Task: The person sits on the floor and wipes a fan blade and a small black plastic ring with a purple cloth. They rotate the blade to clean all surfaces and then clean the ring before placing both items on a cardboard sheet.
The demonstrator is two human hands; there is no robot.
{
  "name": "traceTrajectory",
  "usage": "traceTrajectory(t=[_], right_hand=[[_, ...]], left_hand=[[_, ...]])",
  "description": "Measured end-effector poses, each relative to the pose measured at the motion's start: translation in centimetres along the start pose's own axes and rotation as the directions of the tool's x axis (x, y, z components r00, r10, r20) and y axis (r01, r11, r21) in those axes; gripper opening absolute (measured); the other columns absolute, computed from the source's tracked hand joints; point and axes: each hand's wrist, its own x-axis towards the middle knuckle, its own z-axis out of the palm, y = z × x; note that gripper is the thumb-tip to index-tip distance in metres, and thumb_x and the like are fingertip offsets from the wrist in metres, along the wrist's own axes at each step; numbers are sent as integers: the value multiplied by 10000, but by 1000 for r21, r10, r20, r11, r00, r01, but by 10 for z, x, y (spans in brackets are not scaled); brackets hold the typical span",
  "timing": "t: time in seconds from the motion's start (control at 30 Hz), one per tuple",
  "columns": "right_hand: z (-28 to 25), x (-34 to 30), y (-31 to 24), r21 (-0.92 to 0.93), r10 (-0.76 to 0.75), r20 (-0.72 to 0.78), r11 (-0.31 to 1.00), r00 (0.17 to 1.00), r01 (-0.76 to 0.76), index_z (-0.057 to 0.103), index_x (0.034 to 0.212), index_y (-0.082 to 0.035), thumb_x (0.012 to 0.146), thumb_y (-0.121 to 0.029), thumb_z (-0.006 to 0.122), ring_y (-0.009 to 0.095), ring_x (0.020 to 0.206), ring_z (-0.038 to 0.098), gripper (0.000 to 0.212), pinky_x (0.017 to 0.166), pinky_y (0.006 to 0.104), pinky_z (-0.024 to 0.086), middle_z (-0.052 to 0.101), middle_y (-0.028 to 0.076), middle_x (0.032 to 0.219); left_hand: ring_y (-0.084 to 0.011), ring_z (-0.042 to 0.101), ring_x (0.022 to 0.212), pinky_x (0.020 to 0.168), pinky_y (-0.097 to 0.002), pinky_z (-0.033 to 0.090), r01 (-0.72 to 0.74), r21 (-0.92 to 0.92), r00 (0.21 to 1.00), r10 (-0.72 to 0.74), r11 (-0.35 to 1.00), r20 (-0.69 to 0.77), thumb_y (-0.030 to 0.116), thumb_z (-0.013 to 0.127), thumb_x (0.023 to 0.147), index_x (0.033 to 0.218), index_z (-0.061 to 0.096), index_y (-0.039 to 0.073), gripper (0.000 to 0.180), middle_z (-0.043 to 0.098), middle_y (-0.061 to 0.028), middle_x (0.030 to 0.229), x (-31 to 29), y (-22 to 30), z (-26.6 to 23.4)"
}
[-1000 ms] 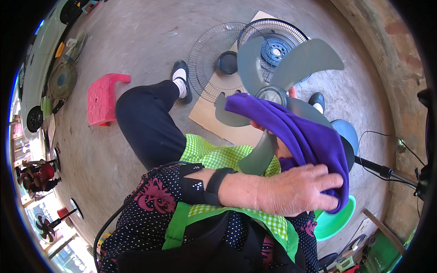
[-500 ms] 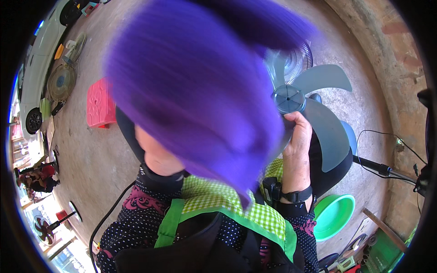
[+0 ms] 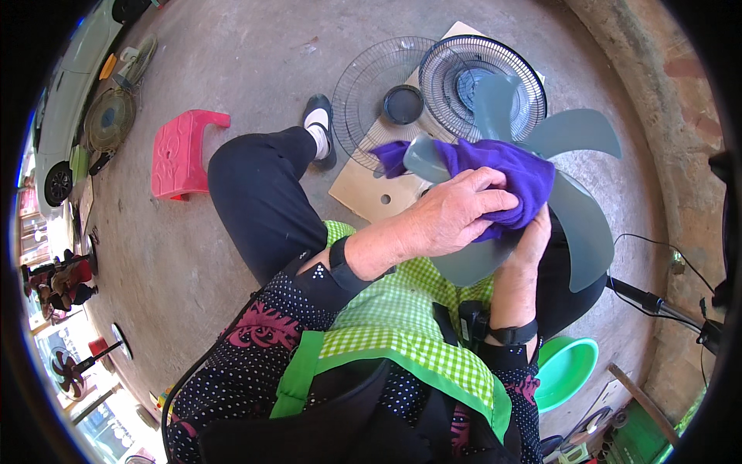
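A grey-green fan blade [image 3: 585,224] assembly with several broad vanes is held up in front of me, above my lap. A purple cloth [image 3: 533,185] is bunched over its hub and hides it. My left hand [image 3: 456,210] is closed on the cloth, fingers curled and pressed onto the hub. From below, my right hand [image 3: 535,238] grips the fan blade near the hub; its fingertips disappear behind the cloth and vane. One end of the cloth trails out to the left past a vane.
On the floor ahead lie wire fan guards [image 3: 533,81], a dark round cap [image 3: 403,104] and a cardboard sheet [image 3: 363,189]. A pink stool [image 3: 179,158] stands at left, a green basin [image 3: 568,371] at lower right. Cables and a dark pole [image 3: 630,294] are on the right.
The purple cloth, blurred and spread high before my view, has come down onto the fan blade's hub. My left hand has moved right and forward with it. My right hand keeps its grip.
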Motion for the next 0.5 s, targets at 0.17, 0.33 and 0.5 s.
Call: traceTrajectory(t=[0.17, 0.33, 0.5], right_hand=[[2, 1, -16, -40, 23, 2, 999, 1000, -23, 587, 1152, 42, 1016, -302, 460, 197, 937, 647, 391, 842, 326, 527, 650, 125, 1077], [8, -2, -21, -212, 72, 50, 975, 996, -60, 567, 1172, 38, 1018, -282, 457, 190, 942, 632, 372, 834, 328, 517, 631, 121, 1089], [7, 3, -24, -215, 119, -50, 968, 992, -127, 555, 1194, -14, 999, -323, 491, 180, 921, 629, 371, 720, 321, 548, 624, 79, 1095]], left_hand=[[-336, 565, 1043, 870, -384, 487, 2, 45, 995, -7, 999, 100, -11, 656, 715, 1090, 617, 100, 393, 527, -121, 1140, -10, -8, 3], [-325, 598, 936, 765, -408, 510, 92, 111, 992, -101, 990, 81, 60, 657, 714, 1048, 612, 92, 338, 524, -112, 1099, -19, 1, 9], [-331, 624, 860, 718, -446, 501, 284, 232, 938, -320, 930, 134, 171, 603, 707, 1022, 661, 104, 327, 604, -116, 943, -24, -17, 0]])
